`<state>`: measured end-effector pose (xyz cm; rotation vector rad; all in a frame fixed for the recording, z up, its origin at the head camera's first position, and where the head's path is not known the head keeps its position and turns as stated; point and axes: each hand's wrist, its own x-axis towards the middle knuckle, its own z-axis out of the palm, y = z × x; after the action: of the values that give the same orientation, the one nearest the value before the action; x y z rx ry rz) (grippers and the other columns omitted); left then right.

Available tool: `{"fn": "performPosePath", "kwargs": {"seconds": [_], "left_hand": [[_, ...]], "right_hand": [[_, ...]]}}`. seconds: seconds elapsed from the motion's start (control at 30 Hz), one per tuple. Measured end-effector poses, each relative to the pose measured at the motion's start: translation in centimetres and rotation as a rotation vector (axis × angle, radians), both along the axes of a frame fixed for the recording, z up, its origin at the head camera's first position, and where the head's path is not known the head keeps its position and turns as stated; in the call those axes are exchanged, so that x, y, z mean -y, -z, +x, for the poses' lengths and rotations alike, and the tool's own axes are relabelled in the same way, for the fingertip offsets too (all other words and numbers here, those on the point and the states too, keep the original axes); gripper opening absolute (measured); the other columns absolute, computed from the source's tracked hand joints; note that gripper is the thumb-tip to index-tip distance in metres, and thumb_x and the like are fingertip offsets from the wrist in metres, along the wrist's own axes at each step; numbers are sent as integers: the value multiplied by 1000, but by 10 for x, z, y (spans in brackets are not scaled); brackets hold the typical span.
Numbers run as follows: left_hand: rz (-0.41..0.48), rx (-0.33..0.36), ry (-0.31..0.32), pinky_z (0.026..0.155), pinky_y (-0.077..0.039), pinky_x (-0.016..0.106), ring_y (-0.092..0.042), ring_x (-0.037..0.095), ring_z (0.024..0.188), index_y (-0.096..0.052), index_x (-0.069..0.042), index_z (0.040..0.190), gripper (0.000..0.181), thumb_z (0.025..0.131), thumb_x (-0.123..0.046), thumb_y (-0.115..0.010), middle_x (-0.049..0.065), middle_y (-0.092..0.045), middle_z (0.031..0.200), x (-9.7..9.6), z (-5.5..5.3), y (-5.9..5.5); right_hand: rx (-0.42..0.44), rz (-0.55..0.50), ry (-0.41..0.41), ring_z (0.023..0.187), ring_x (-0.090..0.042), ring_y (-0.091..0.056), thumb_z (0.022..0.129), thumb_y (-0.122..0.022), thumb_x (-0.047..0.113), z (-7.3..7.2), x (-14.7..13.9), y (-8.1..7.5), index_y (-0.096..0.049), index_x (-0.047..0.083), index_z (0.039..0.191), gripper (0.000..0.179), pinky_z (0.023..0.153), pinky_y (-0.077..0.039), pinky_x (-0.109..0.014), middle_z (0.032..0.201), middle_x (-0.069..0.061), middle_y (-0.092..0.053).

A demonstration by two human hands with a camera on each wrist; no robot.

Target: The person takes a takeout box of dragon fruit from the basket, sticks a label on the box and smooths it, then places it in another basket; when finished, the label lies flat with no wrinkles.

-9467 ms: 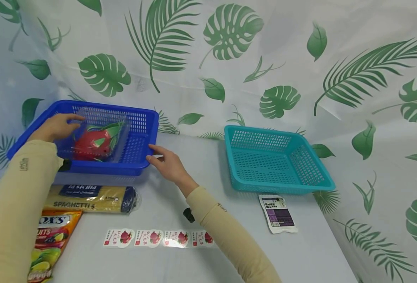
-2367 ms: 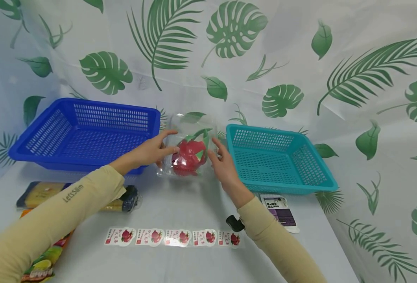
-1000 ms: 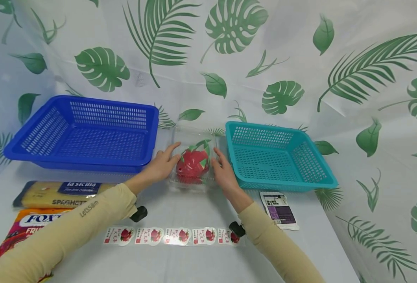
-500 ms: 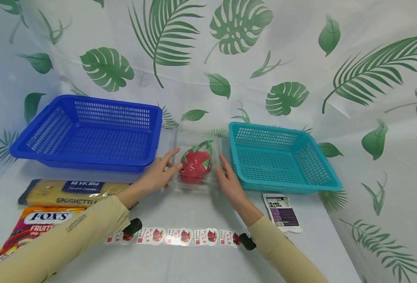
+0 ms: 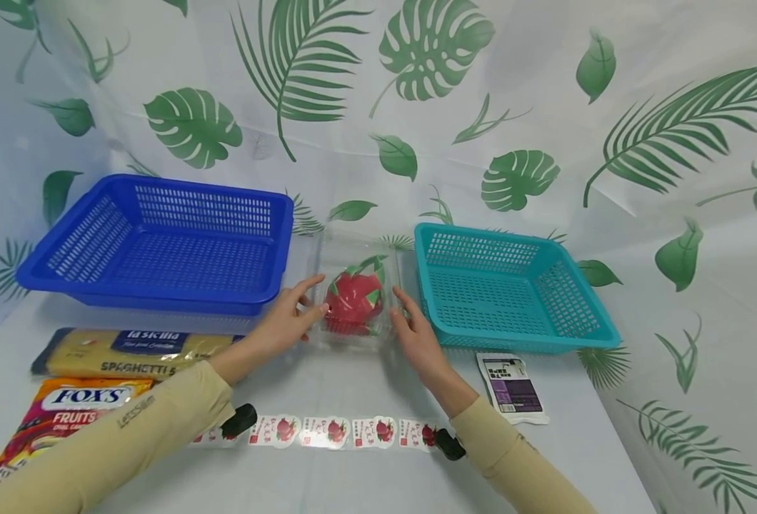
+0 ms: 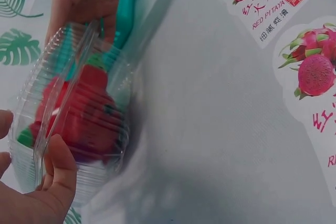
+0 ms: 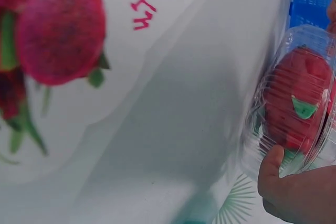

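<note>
A clear plastic clamshell box [image 5: 356,246] stands on the table between the two baskets. Inside it lies a red dragon fruit [image 5: 355,296] with green-tipped scales. My left hand [image 5: 283,319] grips the box's left side, its thumb [image 6: 62,156] pressed against the rim in the left wrist view. On the opposite side my right hand [image 5: 420,344] holds the box, with its thumb [image 7: 272,161] at the near corner. Part of the right hand's fingers is hidden behind the box in the right wrist view. A row of dragon fruit stickers [image 5: 324,432] lies in front.
At the left stands a blue basket [image 5: 179,294]; a teal basket [image 5: 520,339] is at the right. Spaghetti [image 5: 96,353] and a Fox's candy bag [image 5: 38,421] lie front left. A white and purple packet [image 5: 513,389] is below the teal basket. A leaf-patterned curtain [image 5: 346,100] hangs behind.
The box with the dragon fruit came out of the blue basket and onto the table between the baskets. In the last half second both hands shifted slightly toward the near end of the box.
</note>
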<state>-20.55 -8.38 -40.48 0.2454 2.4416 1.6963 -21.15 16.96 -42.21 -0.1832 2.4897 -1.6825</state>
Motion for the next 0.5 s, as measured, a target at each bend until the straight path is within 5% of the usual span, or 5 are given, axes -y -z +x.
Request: {"fn": "performPosePath", "kwargs": {"seconds": [0.5], "left_hand": [[-14, 26, -28, 71, -53, 45, -52, 20, 63, -27, -23, 156, 58, 103, -26, -51, 18, -42, 119, -1, -12, 5]], "right_hand": [[7, -10, 30, 145, -29, -23, 105, -43, 36, -12, 7, 2, -29, 28, 154, 51, 111, -30, -52, 159, 0, -23]]}}
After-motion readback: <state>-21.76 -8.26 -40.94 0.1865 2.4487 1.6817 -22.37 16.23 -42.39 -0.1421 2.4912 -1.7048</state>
